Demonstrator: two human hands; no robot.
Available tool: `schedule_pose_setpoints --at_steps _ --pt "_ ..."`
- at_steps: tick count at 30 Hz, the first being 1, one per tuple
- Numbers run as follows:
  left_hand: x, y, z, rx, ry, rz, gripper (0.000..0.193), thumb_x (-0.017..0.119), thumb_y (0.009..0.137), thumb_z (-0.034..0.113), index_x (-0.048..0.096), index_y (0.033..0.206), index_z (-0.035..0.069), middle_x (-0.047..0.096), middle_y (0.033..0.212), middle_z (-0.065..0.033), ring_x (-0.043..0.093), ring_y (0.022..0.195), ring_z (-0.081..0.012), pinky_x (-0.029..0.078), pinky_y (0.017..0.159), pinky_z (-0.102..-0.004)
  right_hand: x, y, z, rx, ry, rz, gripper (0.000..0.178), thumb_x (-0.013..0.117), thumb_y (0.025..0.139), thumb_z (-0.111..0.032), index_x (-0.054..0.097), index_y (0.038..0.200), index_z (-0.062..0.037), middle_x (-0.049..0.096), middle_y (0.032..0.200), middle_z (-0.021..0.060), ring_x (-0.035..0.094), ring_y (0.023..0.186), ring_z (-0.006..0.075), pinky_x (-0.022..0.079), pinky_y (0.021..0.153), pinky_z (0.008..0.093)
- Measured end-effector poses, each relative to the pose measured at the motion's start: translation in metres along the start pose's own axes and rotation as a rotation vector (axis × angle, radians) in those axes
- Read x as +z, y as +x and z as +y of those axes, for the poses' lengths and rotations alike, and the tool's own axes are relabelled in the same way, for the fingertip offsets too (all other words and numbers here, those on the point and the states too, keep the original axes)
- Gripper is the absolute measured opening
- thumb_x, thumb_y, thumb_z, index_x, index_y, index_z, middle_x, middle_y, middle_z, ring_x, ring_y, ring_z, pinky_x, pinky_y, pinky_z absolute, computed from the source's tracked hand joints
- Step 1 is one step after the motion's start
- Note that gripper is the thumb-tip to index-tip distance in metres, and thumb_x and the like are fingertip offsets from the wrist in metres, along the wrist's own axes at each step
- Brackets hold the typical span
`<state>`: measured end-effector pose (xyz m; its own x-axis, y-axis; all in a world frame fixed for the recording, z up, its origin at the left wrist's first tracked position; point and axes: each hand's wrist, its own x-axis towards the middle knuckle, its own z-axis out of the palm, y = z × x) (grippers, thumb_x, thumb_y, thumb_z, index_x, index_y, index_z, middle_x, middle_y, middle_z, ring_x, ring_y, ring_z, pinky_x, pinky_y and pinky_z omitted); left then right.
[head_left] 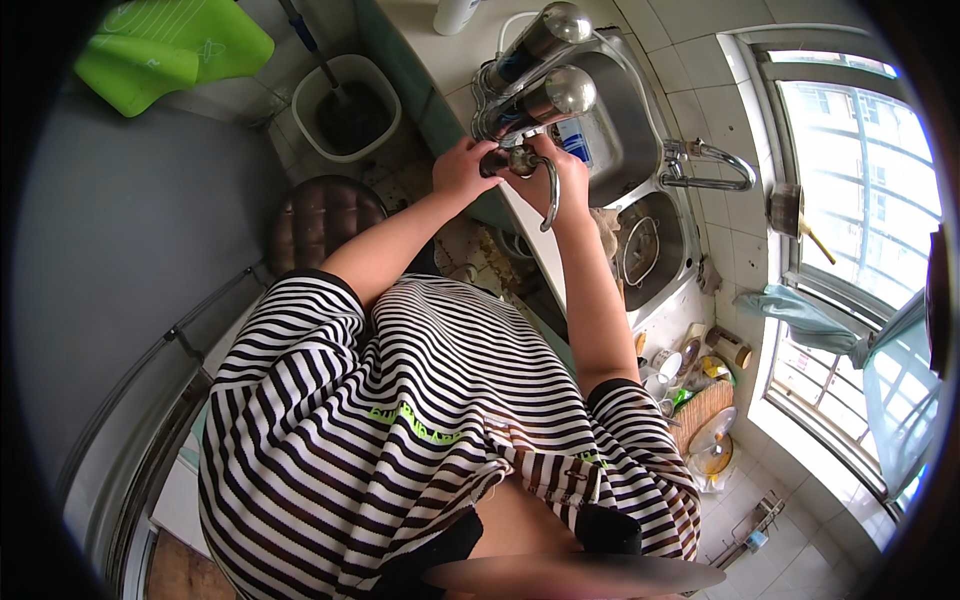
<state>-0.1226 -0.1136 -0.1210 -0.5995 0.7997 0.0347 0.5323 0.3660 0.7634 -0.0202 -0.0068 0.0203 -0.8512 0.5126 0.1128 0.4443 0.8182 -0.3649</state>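
A countertop water filter (545, 105) with shiny steel canisters stands at the edge of the counter, beside the sink. On its near side is a dark part with a chrome top, from which a curved chrome spout (552, 190) hangs toward me. My left hand (465, 170) is closed at the left of this dark part, fingers against it. From the other side my right hand (562, 178) grips the same near end of the filter, partly behind the spout. The exact contact of some fingertips is hidden.
A double steel sink (630, 130) with a chrome tap (710, 168) lies to the right, a blue-and-white package inside. Left stand a white bucket (390, 125) with a mop and a brown round stool (320, 222). Dishes (668, 362) crowd the counter at lower right, below the window.
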Motion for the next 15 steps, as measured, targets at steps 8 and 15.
schedule_pose_setpoints --at_steps 8,15 --pt "0.001 0.000 0.000 0.014 -0.014 0.003 0.057 0.083 0.064 0.028 0.062 0.117 0.024 0.059 0.105 -0.0052 0.063 0.094 -0.0287 0.054 0.076 -0.0412 -0.011 0.002 0.001 -0.080 0.017 -0.036 0.043 0.083 0.064 -0.030 0.063 0.096 -0.0094 0.068 0.075 0.0113 0.067 0.072 0.0324 0.053 0.066 0.0408" --pt "0.003 0.001 0.000 0.030 0.001 0.022 0.058 0.086 0.064 0.035 0.062 0.116 0.023 0.059 0.104 -0.0055 0.064 0.092 -0.0300 0.054 0.074 -0.0422 -0.025 0.010 0.004 -0.212 0.087 -0.149 0.038 0.081 0.067 -0.017 0.067 0.103 -0.0154 0.070 0.092 0.0052 0.067 0.088 0.0292 0.054 0.075 0.0384"
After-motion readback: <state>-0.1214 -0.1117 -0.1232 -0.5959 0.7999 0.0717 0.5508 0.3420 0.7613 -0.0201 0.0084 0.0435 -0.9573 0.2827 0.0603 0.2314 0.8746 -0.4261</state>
